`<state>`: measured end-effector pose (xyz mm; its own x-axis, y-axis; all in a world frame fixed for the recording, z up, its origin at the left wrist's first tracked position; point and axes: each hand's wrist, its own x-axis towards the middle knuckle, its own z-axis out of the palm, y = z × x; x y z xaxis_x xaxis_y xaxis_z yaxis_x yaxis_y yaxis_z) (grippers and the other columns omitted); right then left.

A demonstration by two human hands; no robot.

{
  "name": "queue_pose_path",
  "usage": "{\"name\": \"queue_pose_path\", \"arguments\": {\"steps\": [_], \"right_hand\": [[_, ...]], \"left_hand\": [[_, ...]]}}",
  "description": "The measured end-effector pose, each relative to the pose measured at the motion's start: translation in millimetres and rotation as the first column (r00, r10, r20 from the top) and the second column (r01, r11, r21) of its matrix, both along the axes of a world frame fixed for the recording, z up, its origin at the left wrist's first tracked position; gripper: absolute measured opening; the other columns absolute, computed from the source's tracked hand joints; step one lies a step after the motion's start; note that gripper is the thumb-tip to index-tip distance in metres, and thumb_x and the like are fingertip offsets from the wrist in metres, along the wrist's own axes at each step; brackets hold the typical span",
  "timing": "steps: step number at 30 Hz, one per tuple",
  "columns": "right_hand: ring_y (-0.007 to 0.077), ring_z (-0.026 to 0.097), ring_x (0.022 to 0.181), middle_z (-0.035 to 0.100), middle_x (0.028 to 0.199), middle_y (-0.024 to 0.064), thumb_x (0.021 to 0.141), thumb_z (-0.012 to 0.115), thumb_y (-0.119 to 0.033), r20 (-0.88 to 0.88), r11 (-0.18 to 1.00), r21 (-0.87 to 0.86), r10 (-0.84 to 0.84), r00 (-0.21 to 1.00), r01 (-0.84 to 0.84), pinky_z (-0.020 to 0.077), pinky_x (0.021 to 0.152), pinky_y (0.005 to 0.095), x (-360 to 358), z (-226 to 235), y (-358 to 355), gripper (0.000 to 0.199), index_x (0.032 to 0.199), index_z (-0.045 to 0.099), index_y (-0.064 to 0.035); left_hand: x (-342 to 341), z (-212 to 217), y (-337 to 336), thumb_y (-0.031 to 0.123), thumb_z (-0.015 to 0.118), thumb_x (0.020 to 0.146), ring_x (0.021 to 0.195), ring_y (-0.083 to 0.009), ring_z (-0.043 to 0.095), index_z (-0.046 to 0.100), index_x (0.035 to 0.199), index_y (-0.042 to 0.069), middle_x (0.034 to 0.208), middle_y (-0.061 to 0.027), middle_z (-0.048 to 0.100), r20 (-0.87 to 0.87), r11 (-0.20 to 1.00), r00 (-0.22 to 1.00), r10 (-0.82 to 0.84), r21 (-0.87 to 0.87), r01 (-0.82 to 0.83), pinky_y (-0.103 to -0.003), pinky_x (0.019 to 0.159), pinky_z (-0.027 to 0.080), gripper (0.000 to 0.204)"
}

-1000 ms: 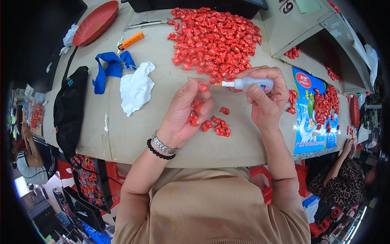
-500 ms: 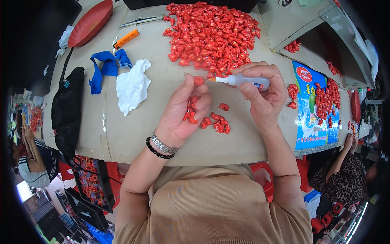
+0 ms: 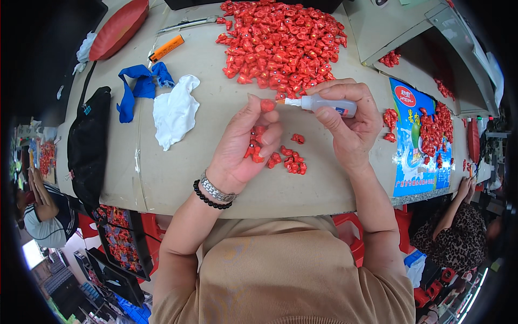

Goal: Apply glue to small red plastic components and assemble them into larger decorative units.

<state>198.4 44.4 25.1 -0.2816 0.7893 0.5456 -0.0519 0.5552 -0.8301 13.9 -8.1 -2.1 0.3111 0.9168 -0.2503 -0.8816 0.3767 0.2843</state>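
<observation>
My left hand (image 3: pixel 242 141) pinches one small shiny red plastic piece (image 3: pixel 267 105) between thumb and forefinger. More red pieces (image 3: pixel 256 144) lie in its palm under the curled fingers. In my right hand (image 3: pixel 355 121) is a small translucent squeeze bottle (image 3: pixel 334 106), held sideways. Its white nozzle with an orange tip (image 3: pixel 281 101) points left at the pinched piece, very close to it; whether they touch I cannot tell. A few loose red pieces (image 3: pixel 293 161) lie on the table just right of my left hand. Beyond both hands spreads a big heap of red pieces (image 3: pixel 280 46).
White cloth (image 3: pixel 175 113), blue cloth (image 3: pixel 141 89), an orange box cutter (image 3: pixel 166 48) and a red tray (image 3: pixel 120 29) lie left on the table (image 3: pixel 178 181), beside a black bag (image 3: pixel 89 146). Right are a blue printed sheet (image 3: pixel 410 175) bearing red pieces and a grey shelf (image 3: pixel 388 32). Other people sit at both sides.
Both hands stay almost in place. The pinched piece has shifted slightly right and up, and the bottle's tip has risen a little against it.
</observation>
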Motion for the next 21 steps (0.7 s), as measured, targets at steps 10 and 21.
{"name": "queue_pose_path", "arguments": {"steps": [10, 21], "right_hand": [[0.0144, 0.064, 0.081, 0.066, 0.091, 0.0112, 0.079, 0.066, -0.001, -0.040, 0.997, -0.055, -0.060, 0.997, 0.057, 0.0519, 0.068, 0.0251, -4.6, 1.2, -2.7, 0.017, 0.095, 0.060, 0.0006], [0.0138, 0.064, 0.078, 0.065, 0.091, 0.0115, 0.079, 0.066, -0.001, -0.058, 0.998, -0.043, -0.039, 0.998, 0.037, 0.0519, 0.065, 0.0249, -3.8, 2.6, -3.2, 0.017, 0.095, 0.061, 0.0009]], "left_hand": [[-0.6, -2.2, -0.1, 0.038, 0.043, 0.098, 0.056, -0.0095, 0.040, 0.060, 0.091, 0.008, 0.082, -0.0032, 0.062, 0.007, 1.000, 1.000, -0.007, 0.008, 0.007, -0.021, 0.039, 0.032, 0.036], [0.0, 0.0, -0.1, 0.039, 0.048, 0.096, 0.053, -0.0096, 0.039, 0.063, 0.093, 0.008, 0.075, -0.0021, 0.059, -0.029, 1.000, 0.999, 0.016, -0.004, -0.016, -0.021, 0.038, 0.030, 0.035]]}}
